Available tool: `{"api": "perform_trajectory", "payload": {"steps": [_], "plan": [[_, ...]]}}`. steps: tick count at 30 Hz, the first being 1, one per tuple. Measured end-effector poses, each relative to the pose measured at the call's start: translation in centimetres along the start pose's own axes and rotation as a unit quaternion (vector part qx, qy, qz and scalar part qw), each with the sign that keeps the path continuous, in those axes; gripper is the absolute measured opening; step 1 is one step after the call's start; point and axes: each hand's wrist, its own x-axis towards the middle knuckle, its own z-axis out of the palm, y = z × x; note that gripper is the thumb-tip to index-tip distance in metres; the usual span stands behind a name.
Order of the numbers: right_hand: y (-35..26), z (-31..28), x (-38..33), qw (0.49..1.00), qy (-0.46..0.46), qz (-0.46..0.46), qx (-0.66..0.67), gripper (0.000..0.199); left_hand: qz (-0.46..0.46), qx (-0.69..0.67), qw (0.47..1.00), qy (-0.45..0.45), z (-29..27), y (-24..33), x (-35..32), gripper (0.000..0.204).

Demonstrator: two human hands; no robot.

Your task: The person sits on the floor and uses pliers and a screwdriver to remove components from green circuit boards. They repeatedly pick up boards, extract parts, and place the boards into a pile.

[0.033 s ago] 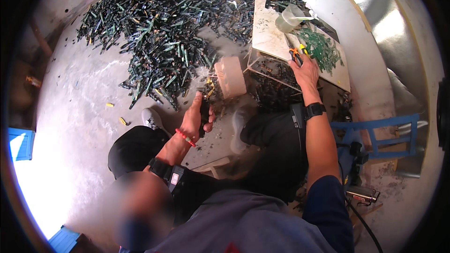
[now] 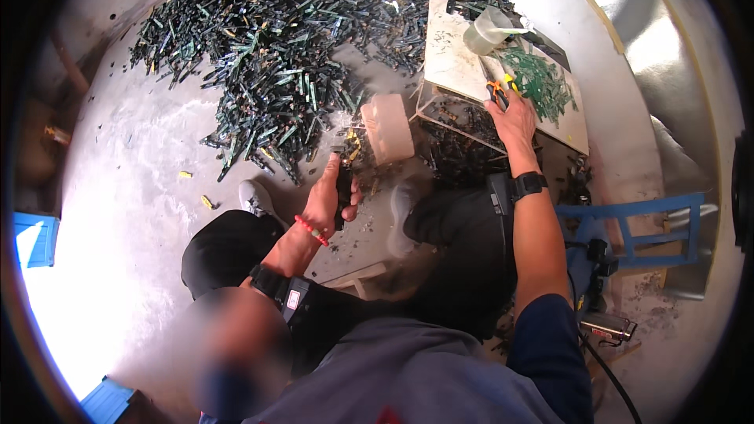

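Note:
My left hand [image 2: 322,198], with a red bead bracelet at the wrist, is closed around a dark narrow strip [image 2: 343,188]. The thumb lies along the strip, and its far end points at the small block stand. At the low white table my right hand [image 2: 515,122] has its fingers closed at orange-and-black-handled pliers [image 2: 496,94]. Beside these fingers shows a yellow handle [image 2: 510,82]. A heap of green strips [image 2: 538,82] lies on the table [image 2: 449,59] just beyond that hand. Part of the pliers is hidden by the fingers.
A large pile of dark strips [image 2: 275,55] covers the floor ahead. A pinkish-tan block [image 2: 389,129] stands between my feet and the table. On the table is a translucent plastic jug [image 2: 484,34]. A blue chair frame [image 2: 628,224] is at the right; more dark pieces [image 2: 459,145] lie under the table.

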Motion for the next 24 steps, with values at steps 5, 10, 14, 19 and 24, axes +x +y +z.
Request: {"api": "perform_trajectory", "payload": {"steps": [5, 10, 14, 19, 24], "plan": [[0.2, 0.8, 1.1, 0.997, -0.033, 0.033, -0.068, 0.064, -0.002, -0.009, 1.0, -0.005, -0.6, -0.1, 0.3, 0.058], [-0.7, -0.4, 0.6, 0.993, -0.089, 0.078, -0.008, 0.04, -0.004, 0.002, 1.0, -0.004, -0.2, -0.1, 0.5, 0.059], [0.5, -1.2, -2.5, 0.846, -0.137, 0.153, 0.491, 0.036, 0.012, 0.001, 1.0, -0.006, -0.6, 0.0, 0.6, 0.058], [-4.1, -5.9, -10.8, 0.537, -0.308, 0.121, 0.776, 0.034, 0.025, -0.014, 1.0, -0.002, -0.6, 0.3, 0.1, 0.056], [-7.3, -5.2, -19.1, 0.484, -0.495, 0.109, 0.714, 0.035, 0.038, 0.0, 0.999, -0.003, -0.6, 0.0, 0.3, 0.055]]}}
